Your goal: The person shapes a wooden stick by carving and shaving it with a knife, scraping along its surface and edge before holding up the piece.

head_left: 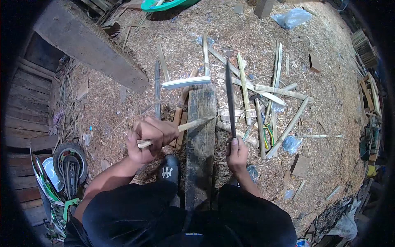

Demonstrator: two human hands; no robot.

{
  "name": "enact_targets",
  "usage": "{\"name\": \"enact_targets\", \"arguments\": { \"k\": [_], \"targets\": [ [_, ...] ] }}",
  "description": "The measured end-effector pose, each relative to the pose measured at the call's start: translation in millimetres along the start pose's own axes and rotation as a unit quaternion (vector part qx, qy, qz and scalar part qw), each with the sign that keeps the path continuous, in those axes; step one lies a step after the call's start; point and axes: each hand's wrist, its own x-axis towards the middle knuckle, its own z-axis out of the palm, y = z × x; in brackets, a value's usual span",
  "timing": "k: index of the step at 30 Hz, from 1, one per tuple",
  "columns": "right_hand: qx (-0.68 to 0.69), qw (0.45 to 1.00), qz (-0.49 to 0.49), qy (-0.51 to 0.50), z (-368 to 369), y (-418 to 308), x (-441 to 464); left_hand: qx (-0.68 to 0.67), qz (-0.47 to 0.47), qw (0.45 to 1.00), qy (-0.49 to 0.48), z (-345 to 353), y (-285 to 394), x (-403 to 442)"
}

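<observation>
My left hand (150, 138) is closed around a pale wooden stick (190, 125). The stick's far end rests on or just above a worn wooden beam (200, 142) that runs away from me between my legs. In my right hand (237, 155), to the right of the beam, is a machete (230, 101) with its long dark blade upright and pointing away from me. The blade is apart from the stick. At the beam's far end sits a small wooden frame (186, 82) with two upright legs.
Several split wood strips (288, 127) lie on the chip-covered ground to the right. A thick timber post (92, 47) slants in at upper left. A small wheel (70, 164) stands at left, a green basin (166, 5) at the top, and a plastic bag (292, 17) at upper right.
</observation>
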Motion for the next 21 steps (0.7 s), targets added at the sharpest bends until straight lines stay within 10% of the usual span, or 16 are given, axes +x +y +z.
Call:
{"name": "enact_targets", "arguments": {
  "k": [4,6,14,21],
  "targets": [
    [0.017,0.999,-0.027,0.002,7,22,-11,-0.004,-0.012,1.0,0.007,0,3,-2],
    [-0.231,0.972,-0.039,-0.001,20,33,-11,-0.007,-0.004,1.0,0.015,1,3,-2],
    [-0.057,0.996,-0.046,-0.043,2,0,-16,-0.002,0.003,1.0,0.018,-3,3,-4],
    [-0.167,0.986,0.004,-0.028,6,20,-9,-0.029,-0.007,0.999,0.042,-6,3,-7]
  ]
}}
